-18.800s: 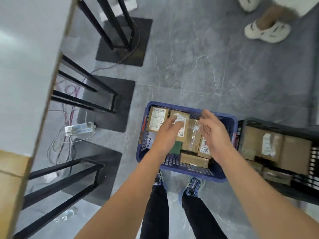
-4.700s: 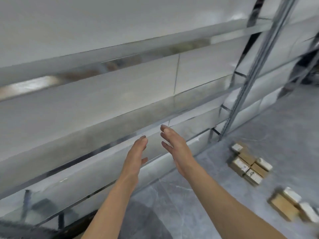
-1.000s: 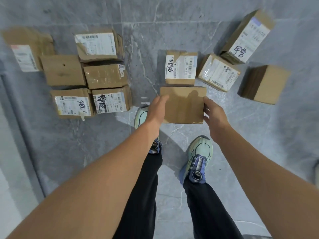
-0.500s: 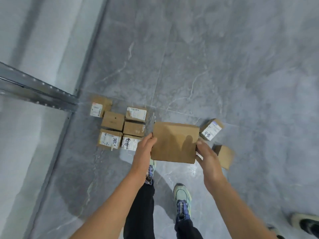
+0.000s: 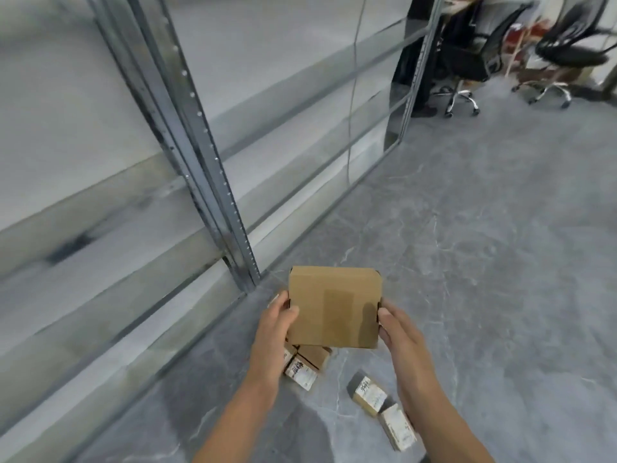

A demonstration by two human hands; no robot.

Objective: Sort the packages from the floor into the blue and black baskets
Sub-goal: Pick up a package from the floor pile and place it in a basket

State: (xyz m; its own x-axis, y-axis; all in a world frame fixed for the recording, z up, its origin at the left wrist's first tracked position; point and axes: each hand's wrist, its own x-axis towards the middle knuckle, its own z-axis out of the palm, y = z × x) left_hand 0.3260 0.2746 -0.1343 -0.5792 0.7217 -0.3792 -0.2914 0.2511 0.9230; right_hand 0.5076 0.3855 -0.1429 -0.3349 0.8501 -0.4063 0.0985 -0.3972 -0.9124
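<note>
A plain brown cardboard package [image 5: 334,305] is held up in front of me, its blank face toward the camera. My left hand [image 5: 275,324] grips its left edge with the thumb on the front. My right hand [image 5: 399,332] grips the right edge the same way. Below, on the grey floor, lie other labelled packages: a cluster [image 5: 305,365] under my left hand and two [image 5: 367,394] [image 5: 399,431] by my right forearm. Neither the blue nor the black basket is in view.
A metal shelving rack [image 5: 207,155] with grey uprights and pale boards runs along the left. Black office chairs [image 5: 467,58] [image 5: 564,55] stand at the far right. Grey marbled floor [image 5: 484,262] stretches ahead and to the right.
My head has tilted up from the floor toward the rack and room. Both hands have lifted the plain package higher, and the floor packages now sit low in the view.
</note>
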